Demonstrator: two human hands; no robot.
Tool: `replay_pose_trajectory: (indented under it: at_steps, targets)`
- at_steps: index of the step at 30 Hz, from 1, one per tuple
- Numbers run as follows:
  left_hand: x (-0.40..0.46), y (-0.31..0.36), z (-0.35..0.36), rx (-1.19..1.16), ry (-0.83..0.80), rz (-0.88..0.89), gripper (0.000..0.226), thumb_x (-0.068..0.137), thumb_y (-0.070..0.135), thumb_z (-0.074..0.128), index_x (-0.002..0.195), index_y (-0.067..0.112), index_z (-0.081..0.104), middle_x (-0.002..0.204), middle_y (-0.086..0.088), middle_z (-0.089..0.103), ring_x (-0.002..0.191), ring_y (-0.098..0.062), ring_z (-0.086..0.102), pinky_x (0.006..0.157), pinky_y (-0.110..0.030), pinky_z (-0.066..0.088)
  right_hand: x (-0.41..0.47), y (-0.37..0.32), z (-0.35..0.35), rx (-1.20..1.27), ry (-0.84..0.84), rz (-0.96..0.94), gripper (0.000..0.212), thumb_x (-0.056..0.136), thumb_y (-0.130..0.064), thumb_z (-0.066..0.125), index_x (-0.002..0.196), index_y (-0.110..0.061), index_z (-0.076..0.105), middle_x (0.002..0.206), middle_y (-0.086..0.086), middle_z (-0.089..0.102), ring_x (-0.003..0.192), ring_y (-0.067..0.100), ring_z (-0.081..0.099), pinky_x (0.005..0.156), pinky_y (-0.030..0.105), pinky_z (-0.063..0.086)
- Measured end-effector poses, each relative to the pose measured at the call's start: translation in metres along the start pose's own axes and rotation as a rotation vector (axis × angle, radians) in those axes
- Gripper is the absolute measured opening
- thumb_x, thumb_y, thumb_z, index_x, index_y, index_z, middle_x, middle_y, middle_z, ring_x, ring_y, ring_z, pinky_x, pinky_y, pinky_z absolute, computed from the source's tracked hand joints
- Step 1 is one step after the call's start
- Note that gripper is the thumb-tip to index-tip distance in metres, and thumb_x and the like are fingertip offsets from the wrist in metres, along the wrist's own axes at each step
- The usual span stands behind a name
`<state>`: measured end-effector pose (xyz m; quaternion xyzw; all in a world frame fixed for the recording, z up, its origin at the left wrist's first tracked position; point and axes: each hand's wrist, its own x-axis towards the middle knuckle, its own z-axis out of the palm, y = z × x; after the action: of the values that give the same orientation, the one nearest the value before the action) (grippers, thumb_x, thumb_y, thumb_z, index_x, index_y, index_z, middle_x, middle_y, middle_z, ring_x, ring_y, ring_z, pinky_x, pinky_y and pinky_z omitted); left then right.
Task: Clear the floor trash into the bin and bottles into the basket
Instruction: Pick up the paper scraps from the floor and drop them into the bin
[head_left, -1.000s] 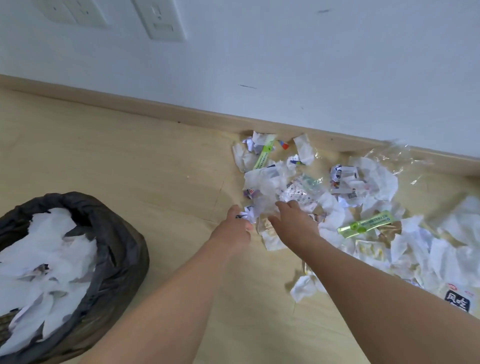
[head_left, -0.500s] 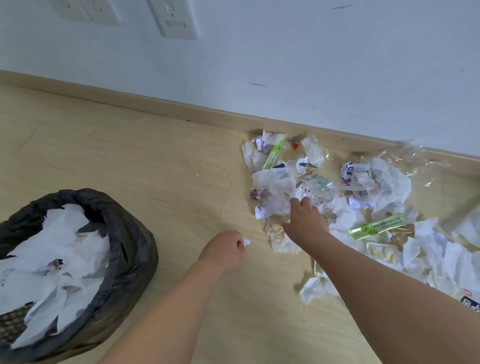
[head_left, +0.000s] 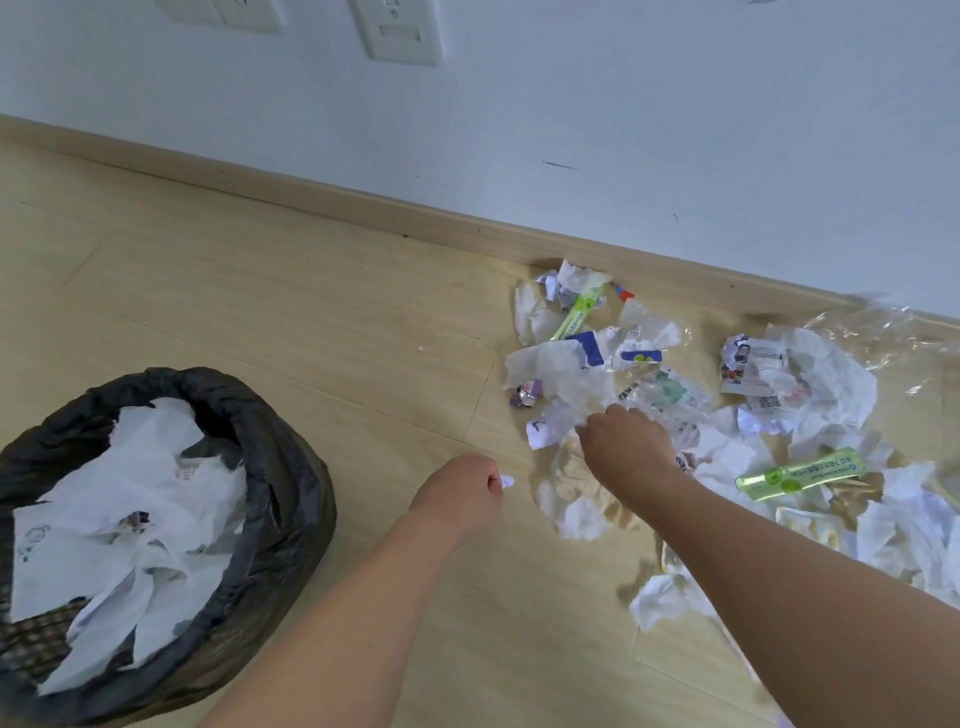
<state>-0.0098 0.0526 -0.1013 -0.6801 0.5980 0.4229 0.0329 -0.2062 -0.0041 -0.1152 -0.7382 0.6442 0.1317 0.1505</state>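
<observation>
Fingers of left hand (head_left: 460, 496) curled round paper scrap (head_left: 506, 481).

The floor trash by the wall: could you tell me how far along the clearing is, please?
Done: the bin already holds many crumpled papers. In hand: the left hand pinches a small white scrap, and the right hand reaches into the litter pile. Left: most of that pile is on the floor. No bottles or basket are in view.
</observation>
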Motion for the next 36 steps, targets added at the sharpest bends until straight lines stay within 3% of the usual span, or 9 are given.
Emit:
replay_pose_trajectory:
  at_steps: [5,8,11,14,18,26,30,33,36]
  targets:
    - [-0.006,-0.006,-0.007,-0.017,0.014,-0.025,0.02,0.091,0.017,0.037,0.078,0.01,0.051,0.124,0.023,0.063,0.049,-0.004,0.046,0.054,-0.023,0.037,-0.006,0.014,-0.02,-0.035,-0.009,0.004,0.023,0.088,-0.005,0.044,0.099,-0.012,0.063,0.103,0.007,0.059,0.099,0.028,0.059,0.067,0.031,0.04]
    - [-0.015,-0.001,-0.015,-0.084,0.064,-0.013,0.02,0.089,0.02,0.041,0.074,0.011,0.049,0.117,0.019,0.067,0.069,-0.011,0.062,0.058,-0.03,0.049,-0.01,0.024,-0.04,0.077,0.061,0.077,0.02,0.09,-0.004,0.041,0.081,-0.017,0.053,0.096,0.007,0.061,0.088,0.028,0.06,0.064,0.03,0.039]
    - [-0.033,0.015,-0.033,-0.1,0.147,0.001,0.025,0.086,0.029,0.051,0.067,0.017,0.04,0.087,0.006,0.069,0.057,-0.018,0.046,0.049,-0.028,0.035,-0.02,0.032,-0.067,0.18,0.163,0.108,0.019,0.094,-0.013,0.041,0.077,-0.014,0.05,0.088,0.008,0.06,0.077,0.026,0.053,0.061,0.029,0.037]
    - [-0.06,0.04,-0.055,-0.115,0.213,0.074,0.012,0.086,0.016,0.048,0.081,0.018,0.038,0.063,0.012,0.051,0.054,-0.017,0.037,0.05,-0.026,0.031,-0.038,0.035,-0.105,0.291,0.265,0.133,0.022,0.094,-0.019,0.041,0.082,-0.008,0.055,0.085,0.008,0.059,0.076,0.027,0.055,0.06,0.032,0.04]
    - [-0.098,0.067,-0.094,-0.086,0.325,0.117,0.017,0.089,0.009,0.04,0.104,0.015,0.04,0.071,0.006,0.047,0.058,-0.016,0.043,0.05,-0.027,0.032,-0.074,0.024,-0.169,0.473,0.308,0.171,0.022,0.098,-0.019,0.035,0.091,-0.005,0.051,0.086,0.008,0.055,0.079,0.028,0.052,0.065,0.034,0.04]
    - [-0.194,0.085,-0.16,-0.138,0.412,0.164,0.021,0.088,0.01,0.038,0.08,0.02,0.055,0.077,0.004,0.059,0.064,-0.015,0.049,0.052,-0.024,0.034,-0.146,-0.001,-0.268,0.793,0.31,0.251,0.012,0.085,-0.005,0.047,0.084,-0.017,0.046,0.086,0.002,0.05,0.069,0.023,0.048,0.051,0.026,0.033]
    - [-0.244,0.076,-0.19,-0.132,0.435,0.17,0.021,0.083,0.004,0.04,0.072,0.017,0.052,0.083,-0.003,0.065,0.066,-0.015,0.047,0.053,-0.021,0.032,-0.184,-0.024,-0.311,0.967,0.308,0.254,0.018,0.085,-0.007,0.061,0.101,-0.013,0.055,0.101,0.003,0.057,0.091,0.025,0.055,0.069,0.031,0.042]
    - [-0.285,0.067,-0.21,-0.112,0.493,0.166,0.025,0.079,0.002,0.043,0.061,0.017,0.049,0.078,-0.004,0.063,0.06,-0.014,0.043,0.049,-0.02,0.028,-0.217,-0.047,-0.338,1.08,0.293,0.207,0.013,0.087,-0.007,0.052,0.098,-0.014,0.054,0.104,0.004,0.068,0.094,0.024,0.058,0.067,0.031,0.042]
    - [-0.319,0.055,-0.227,-0.172,0.583,0.137,0.018,0.081,0.007,0.049,0.07,0.014,0.061,0.077,-0.001,0.062,0.063,-0.014,0.048,0.053,-0.021,0.034,-0.246,-0.074,-0.363,1.181,0.238,0.181,0.014,0.093,-0.011,0.042,0.102,-0.014,0.052,0.096,0.001,0.074,0.093,0.021,0.063,0.06,0.028,0.037]
